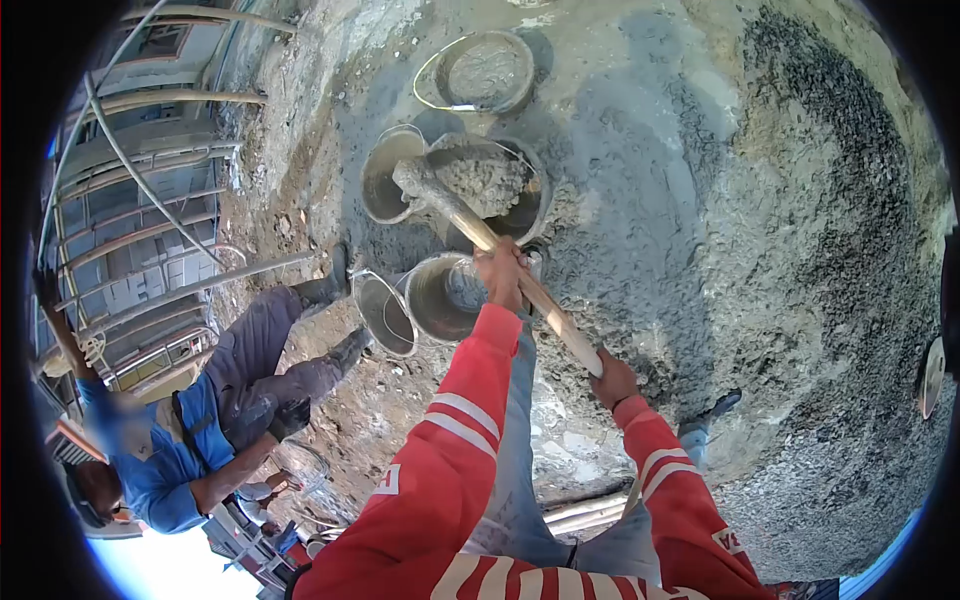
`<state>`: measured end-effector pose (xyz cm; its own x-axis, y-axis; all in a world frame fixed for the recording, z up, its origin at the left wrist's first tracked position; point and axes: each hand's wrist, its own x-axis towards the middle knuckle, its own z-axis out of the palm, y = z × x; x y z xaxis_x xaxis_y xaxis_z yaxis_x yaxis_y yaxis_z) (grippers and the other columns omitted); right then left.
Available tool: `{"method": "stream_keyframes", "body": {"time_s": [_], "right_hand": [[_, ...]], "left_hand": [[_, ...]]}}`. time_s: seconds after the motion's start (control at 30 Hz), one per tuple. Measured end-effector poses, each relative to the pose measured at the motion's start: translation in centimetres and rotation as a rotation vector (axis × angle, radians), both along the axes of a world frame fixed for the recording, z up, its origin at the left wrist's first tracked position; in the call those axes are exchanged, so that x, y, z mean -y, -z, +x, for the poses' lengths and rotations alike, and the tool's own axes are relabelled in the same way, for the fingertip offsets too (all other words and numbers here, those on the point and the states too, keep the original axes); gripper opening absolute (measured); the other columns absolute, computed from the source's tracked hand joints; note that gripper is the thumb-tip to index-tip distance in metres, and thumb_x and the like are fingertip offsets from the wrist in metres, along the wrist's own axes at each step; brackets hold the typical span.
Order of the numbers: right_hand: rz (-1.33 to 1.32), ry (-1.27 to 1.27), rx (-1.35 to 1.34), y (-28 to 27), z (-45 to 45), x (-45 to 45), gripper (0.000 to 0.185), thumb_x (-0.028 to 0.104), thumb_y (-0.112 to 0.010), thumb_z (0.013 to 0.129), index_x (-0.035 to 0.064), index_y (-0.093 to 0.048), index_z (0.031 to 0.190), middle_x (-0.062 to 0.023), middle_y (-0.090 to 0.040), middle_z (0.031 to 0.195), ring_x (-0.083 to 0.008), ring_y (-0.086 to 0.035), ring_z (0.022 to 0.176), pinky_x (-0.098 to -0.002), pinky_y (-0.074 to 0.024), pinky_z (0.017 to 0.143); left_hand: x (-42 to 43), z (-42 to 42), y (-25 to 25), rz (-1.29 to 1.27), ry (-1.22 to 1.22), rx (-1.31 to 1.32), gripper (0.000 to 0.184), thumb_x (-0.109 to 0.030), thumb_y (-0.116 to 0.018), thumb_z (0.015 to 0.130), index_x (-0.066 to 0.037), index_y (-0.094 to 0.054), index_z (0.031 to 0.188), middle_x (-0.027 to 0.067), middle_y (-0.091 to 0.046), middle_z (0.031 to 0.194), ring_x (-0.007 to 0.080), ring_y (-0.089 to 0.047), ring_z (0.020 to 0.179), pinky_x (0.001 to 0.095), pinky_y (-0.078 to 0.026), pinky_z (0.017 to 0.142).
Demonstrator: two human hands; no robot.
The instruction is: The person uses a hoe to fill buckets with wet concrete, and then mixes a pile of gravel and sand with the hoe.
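Note:
Both hands hold one long wooden handle (560,322) that slants from upper left to lower right. My left hand (501,273) is wrapped round its middle, beside the rim of a bucket. My right hand (614,380) grips the lower end. At the far end, the tool's socket (415,180) is coated in grey mix, and its blade is hidden by wet concrete (485,183) over a bucket (538,215). An empty-looking bucket (385,180) stands just left of it. Nearer to me are a wide bucket (430,300) and a tilted bucket (384,312) with a wire handle.
A bucket filled with grey mix (488,78) stands at the top. Wet concrete (640,220) spreads right of the buckets, beside a large gravel heap (830,330). A person in blue (195,425) is at the left, near wooden poles (150,225). My jeans and a boot show below.

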<state>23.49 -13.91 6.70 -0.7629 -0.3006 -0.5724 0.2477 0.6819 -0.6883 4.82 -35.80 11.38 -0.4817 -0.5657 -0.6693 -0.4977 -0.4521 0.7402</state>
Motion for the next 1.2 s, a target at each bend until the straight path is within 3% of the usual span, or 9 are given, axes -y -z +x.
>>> {"method": "stream_keyframes", "body": {"time_s": [0.2, 0.27, 0.37, 0.43, 0.57, 0.67, 0.77, 1.0, 1.2], "right_hand": [[-0.211, 0.235, -0.047, -8.7, 2.4, 3.2, 0.038, 0.013, -0.068, 0.076, 0.0061, -0.048, 0.108, -0.0230, -0.064, 0.077, -0.0436, -0.063, 0.071, -0.0507, -0.0490, 0.063], [-0.185, 0.322, 0.003, -9.9, 2.6, 2.9, 0.039, 0.012, -0.068, 0.076, 0.0046, -0.048, 0.109, -0.0241, -0.064, 0.077, -0.0443, -0.062, 0.071, -0.0508, -0.0488, 0.063], [-0.176, 0.438, 0.025, -7.8, 2.0, 0.9, 0.041, 0.012, -0.067, 0.076, 0.0020, -0.047, 0.111, -0.0264, -0.062, 0.077, -0.0456, -0.062, 0.072, -0.0514, -0.0483, 0.064], [-0.170, 0.494, 0.042, -6.9, 3.3, -1.2, 0.033, 0.010, -0.062, 0.078, -0.0008, -0.047, 0.105, -0.0282, -0.062, 0.078, -0.0480, -0.061, 0.076, -0.0527, -0.0481, 0.065], [0.207, 0.326, 0.397, -9.0, 11.3, -6.2, 0.037, 0.014, -0.063, 0.076, 0.0006, -0.045, 0.106, -0.0283, -0.063, 0.079, -0.0479, -0.062, 0.076, -0.0540, -0.0501, 0.069], [0.301, 0.151, 0.569, -12.0, 17.4, -9.0, 0.040, 0.018, -0.063, 0.075, 0.0029, -0.042, 0.105, -0.0275, -0.064, 0.078, -0.0472, -0.063, 0.075, -0.0557, -0.0508, 0.071], [0.356, 0.191, 0.559, -13.6, 16.8, -8.9, 0.038, 0.019, -0.063, 0.076, 0.0022, -0.043, 0.103, -0.0278, -0.063, 0.076, -0.0482, -0.063, 0.073, -0.0568, -0.0505, 0.069], [0.247, 0.253, 0.566, -17.9, 5.8, -5.5, 0.045, 0.024, -0.060, 0.077, -0.0125, -0.043, 0.098, -0.0355, -0.062, 0.081, -0.0500, -0.063, 0.080, -0.0531, -0.0516, 0.074], [0.142, 0.194, 0.491, -27.9, -1.0, 0.8, 0.045, 0.022, -0.059, 0.078, -0.0142, -0.040, 0.097, -0.0369, -0.061, 0.079, -0.0513, -0.062, 0.077, -0.0533, -0.0514, 0.071]], "left_hand": [[-2.4, -2.8, -6.0, -0.002, 0.279, -0.077, 0.015, -0.001, -0.055, 0.084, -0.006, -0.043, 0.093, 0.0041, -0.048, 0.066, 0.0117, -0.044, 0.046, 0.0282, -0.041, 0.043], [-5.2, -3.1, -4.7, -0.001, 0.378, -0.106, 0.018, -0.002, -0.056, 0.085, -0.004, -0.043, 0.097, 0.0038, -0.048, 0.066, 0.0119, -0.046, 0.046, 0.0284, -0.042, 0.041], [-10.5, -2.6, 0.1, -0.168, 0.548, -0.120, 0.031, -0.007, -0.058, 0.085, 0.005, -0.043, 0.109, 0.0087, -0.056, 0.069, 0.0174, -0.054, 0.047, 0.0319, -0.047, 0.042], [-13.7, 0.0, 6.0, -0.359, 0.732, 0.153, 0.045, -0.011, -0.061, 0.083, 0.009, -0.040, 0.118, 0.0175, -0.062, 0.076, 0.0259, -0.062, 0.053, 0.0361, -0.051, 0.045], [-17.4, 17.3, 21.1, -0.312, 0.830, 0.545, 0.042, -0.013, -0.062, 0.082, 0.009, -0.044, 0.113, 0.0238, -0.064, 0.082, 0.0296, -0.064, 0.052, 0.0403, -0.052, 0.043], [-20.5, 24.5, 14.9, -0.036, 0.679, 0.722, 0.017, -0.005, -0.063, 0.080, 0.010, -0.055, 0.078, 0.0126, -0.054, 0.053, 0.0245, -0.057, 0.041, 0.0392, -0.044, 0.034], [-21.6, 28.0, 18.3, 0.157, 0.698, 0.805, 0.015, -0.002, -0.059, 0.078, 0.007, -0.057, 0.066, 0.0132, -0.053, 0.051, 0.0254, -0.056, 0.040, 0.0392, -0.044, 0.035], [-19.7, 22.0, 16.5, 0.726, 0.708, 0.687, 0.018, -0.003, -0.057, 0.078, 0.000, -0.054, 0.061, 0.0148, -0.056, 0.058, 0.0270, -0.055, 0.044, 0.0418, -0.046, 0.042], [-11.5, 13.8, 10.9, 0.963, 0.437, 0.530, 0.005, -0.013, -0.057, 0.085, -0.009, -0.054, 0.084, 0.0068, -0.052, 0.062, 0.0241, -0.051, 0.047, 0.0422, -0.048, 0.046]]}}
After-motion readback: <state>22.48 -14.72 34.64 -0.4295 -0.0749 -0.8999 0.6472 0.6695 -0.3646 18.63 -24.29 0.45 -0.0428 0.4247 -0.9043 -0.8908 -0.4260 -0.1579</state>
